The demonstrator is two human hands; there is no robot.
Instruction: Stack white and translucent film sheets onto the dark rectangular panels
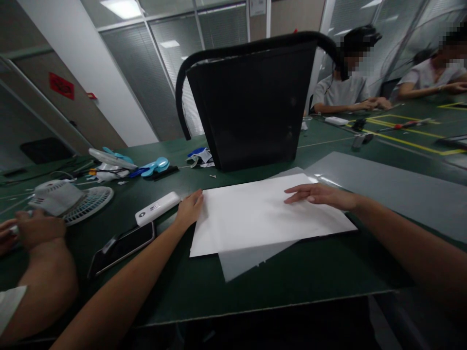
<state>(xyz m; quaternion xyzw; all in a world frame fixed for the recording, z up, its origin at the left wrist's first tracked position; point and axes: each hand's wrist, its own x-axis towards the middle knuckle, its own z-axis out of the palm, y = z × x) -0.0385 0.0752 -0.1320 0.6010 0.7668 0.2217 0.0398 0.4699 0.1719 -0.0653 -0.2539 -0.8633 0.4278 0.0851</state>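
A white sheet point(248, 214) lies flat on the green table, with a thin dark edge showing beneath its right side. From under it sticks out a translucent plastic sheet point(241, 262), set at an angle. My left hand point(189, 208) is at the white sheet's left edge, its fingers close together and bent against the border. Over the sheet's right half, my right hand point(324, 195) stretches its fingers loosely, palm down, holding nothing. Whether those fingertips touch the surface I cannot tell.
A large black panel point(255, 107) stands behind the sheet. To the left lie a phone point(126, 248), a white power bank point(157, 208) and a white fan point(87, 204), near another person's hand point(40, 226). A grey sheet point(394, 194) covers the right side. Two people sit at the far right.
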